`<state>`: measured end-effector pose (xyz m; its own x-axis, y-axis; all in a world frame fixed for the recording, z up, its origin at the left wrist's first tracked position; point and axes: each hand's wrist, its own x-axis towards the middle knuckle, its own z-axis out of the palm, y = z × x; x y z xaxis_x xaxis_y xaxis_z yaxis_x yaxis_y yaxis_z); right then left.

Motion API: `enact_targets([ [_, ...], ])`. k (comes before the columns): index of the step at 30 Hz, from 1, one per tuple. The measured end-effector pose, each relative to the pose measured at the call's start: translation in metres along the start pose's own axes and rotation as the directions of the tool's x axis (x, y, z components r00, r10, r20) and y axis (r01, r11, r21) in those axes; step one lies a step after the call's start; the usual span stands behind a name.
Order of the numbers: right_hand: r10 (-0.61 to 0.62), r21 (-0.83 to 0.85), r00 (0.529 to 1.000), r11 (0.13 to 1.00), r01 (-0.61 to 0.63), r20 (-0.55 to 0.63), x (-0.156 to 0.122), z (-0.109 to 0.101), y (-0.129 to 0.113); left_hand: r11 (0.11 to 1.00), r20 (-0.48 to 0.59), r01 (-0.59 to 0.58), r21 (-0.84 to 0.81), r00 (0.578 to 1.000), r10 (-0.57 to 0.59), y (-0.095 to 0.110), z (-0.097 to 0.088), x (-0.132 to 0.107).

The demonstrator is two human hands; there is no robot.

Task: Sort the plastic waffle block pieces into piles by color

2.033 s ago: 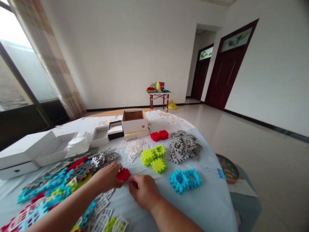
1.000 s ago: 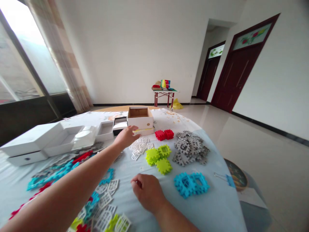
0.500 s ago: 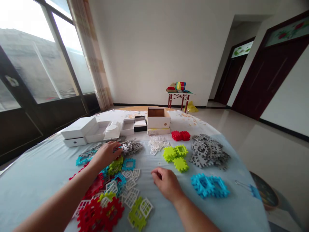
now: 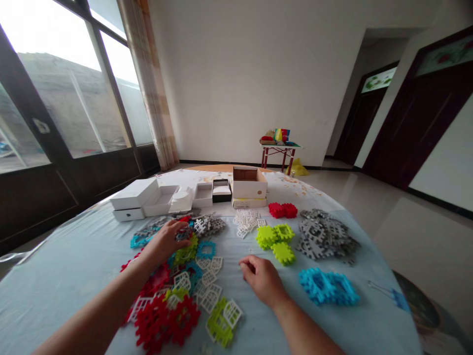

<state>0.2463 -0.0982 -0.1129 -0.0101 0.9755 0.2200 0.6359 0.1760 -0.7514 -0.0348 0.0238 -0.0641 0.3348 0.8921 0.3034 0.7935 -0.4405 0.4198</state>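
Note:
My left hand (image 4: 168, 240) lies on a mixed pile of flat plastic pieces (image 4: 177, 276) in red, blue, green, grey and white. Its fingers curl down onto a piece near the pile's far edge; which one is hidden. My right hand (image 4: 261, 280) rests on the pale blue tablecloth (image 4: 74, 266) in a loose fist with nothing visible in it. Beyond it stand assembled green cubes (image 4: 275, 239), red cubes (image 4: 283, 210) and blue cubes (image 4: 328, 287). A heap of grey pieces (image 4: 327, 234) lies to the right, and small white window pieces (image 4: 248, 219) lie in the middle.
White boxes (image 4: 136, 197), a black box (image 4: 221, 190) and an open cardboard box (image 4: 249, 183) line the table's far side. A binder clip (image 4: 391, 296) lies near the right edge. Across the room stands a small table (image 4: 281, 148). Large windows are at left, dark doors at right.
My left hand set a red piece by the red cubes, then came back to the mixed pile. The view swung left. My right hand stayed curled on the cloth.

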Motion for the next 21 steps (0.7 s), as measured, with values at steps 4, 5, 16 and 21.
enact_targets([
  [4, 0.002, -0.010, 1.000, 1.000, -0.002, 0.006, 0.000, 0.000, -0.001, 0.989, 0.005, 0.073, -0.125, 0.997, -0.073, 0.003, -0.008, -0.004],
  [5, 0.004, -0.011, 1.000, 1.000, -0.004, 0.009, 0.000, 0.000, -0.001, 0.982, -0.020, 0.112, -0.153, 0.993, -0.116, 0.005, -0.011, -0.005],
  [16, 0.007, -0.021, 1.000, 1.000, -0.007, 0.003, 0.001, 0.001, 0.000, 0.916, -0.002, 0.286, -0.281, 0.954, -0.298, 0.024, -0.018, -0.006],
  [21, -0.009, -0.016, 1.000, 1.000, 0.009, -0.004, 0.001, 0.001, 0.001, 0.973, 0.051, 0.204, -0.106, 0.978, -0.200, 0.032, -0.011, -0.009],
])
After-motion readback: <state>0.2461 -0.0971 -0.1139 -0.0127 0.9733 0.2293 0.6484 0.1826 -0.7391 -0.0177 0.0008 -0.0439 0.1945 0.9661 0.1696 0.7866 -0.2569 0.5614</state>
